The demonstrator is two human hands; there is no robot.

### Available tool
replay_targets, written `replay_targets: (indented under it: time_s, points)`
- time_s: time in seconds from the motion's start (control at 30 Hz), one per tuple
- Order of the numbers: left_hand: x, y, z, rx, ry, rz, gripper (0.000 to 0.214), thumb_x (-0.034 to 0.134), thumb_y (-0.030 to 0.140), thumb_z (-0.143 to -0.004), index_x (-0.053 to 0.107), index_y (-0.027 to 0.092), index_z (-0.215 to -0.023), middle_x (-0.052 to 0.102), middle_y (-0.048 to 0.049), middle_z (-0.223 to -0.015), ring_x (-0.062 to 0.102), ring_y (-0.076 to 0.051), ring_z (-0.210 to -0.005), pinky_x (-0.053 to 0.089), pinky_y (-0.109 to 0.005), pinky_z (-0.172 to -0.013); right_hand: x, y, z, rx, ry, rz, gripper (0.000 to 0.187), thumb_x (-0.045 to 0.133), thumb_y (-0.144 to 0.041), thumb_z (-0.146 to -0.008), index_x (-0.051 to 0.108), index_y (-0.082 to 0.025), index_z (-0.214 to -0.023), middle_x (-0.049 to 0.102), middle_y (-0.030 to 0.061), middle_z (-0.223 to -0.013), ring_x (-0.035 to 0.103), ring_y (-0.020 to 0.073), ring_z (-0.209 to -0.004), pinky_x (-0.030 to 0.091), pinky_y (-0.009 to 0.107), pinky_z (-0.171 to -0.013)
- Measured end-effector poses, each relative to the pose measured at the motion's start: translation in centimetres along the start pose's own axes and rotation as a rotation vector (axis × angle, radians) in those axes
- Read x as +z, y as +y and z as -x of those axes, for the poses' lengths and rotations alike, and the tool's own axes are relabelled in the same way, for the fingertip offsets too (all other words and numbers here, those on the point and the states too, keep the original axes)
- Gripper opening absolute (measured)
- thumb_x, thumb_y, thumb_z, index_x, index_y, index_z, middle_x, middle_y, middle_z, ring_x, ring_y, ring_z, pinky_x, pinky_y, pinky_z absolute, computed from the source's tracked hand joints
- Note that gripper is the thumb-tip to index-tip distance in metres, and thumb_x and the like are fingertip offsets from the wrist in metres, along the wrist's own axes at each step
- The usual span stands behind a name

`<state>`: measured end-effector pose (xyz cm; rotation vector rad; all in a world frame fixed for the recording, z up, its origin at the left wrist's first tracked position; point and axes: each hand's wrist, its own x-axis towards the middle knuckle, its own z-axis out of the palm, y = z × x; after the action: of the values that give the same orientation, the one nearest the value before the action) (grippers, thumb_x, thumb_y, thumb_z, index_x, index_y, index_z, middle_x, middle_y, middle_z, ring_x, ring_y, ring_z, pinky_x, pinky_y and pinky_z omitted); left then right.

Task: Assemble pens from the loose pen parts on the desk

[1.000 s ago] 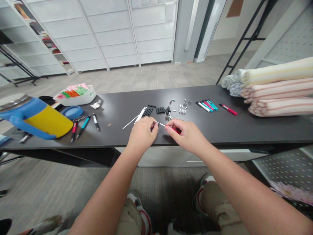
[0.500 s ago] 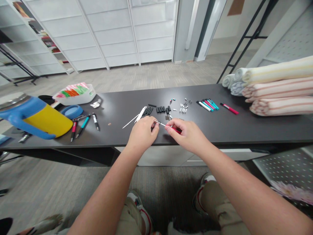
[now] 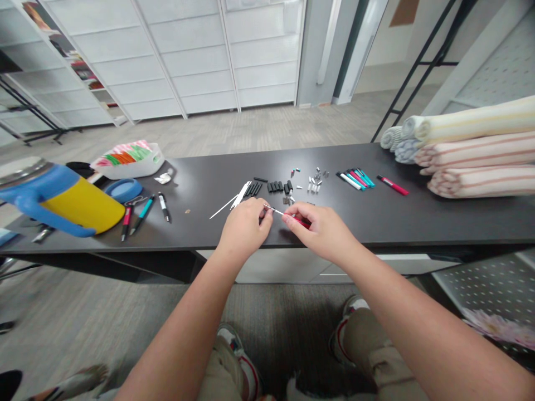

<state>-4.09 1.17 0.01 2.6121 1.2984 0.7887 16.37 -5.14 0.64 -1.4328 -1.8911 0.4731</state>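
Both my hands meet over the front edge of a black table (image 3: 209, 189). My left hand (image 3: 244, 228) is closed in a pinch on the tip of a thin white pen refill (image 3: 276, 211). My right hand (image 3: 324, 231) is closed around a red pen barrel (image 3: 301, 221), from which the refill sticks out toward the left hand. Just behind the hands lie loose white refills (image 3: 234, 199), black pen parts (image 3: 273, 187) and small silver parts (image 3: 314, 182).
Several pen barrels (image 3: 355, 179) and one red pen (image 3: 392, 185) lie at right, near stacked rolled towels (image 3: 476, 150). At left stand a yellow-and-blue jug (image 3: 67, 203), three assembled pens (image 3: 144, 213), a blue tape roll (image 3: 123, 190) and a white tray (image 3: 129, 159).
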Motion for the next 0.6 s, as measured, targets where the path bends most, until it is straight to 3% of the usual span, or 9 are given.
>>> replay_targets:
  time_s: [0.6]
  points:
    - [0.01, 0.37, 0.24, -0.036, -0.01, -0.007, 0.012, 0.058, 0.027, -0.101, 0.068, 0.022, -0.103, 0.071, -0.0045, -0.092, 0.067, -0.021, -0.086, 0.049, -0.034, -0.078, 0.01, -0.18, 0.0, 0.006, -0.009, 0.008, 0.02, 0.06, -0.037, -0.102, 0.072, -0.022, -0.097, 0.071, -0.0008, -0.075, 0.058, 0.0153, -0.064, 0.036, 0.028, -0.062]
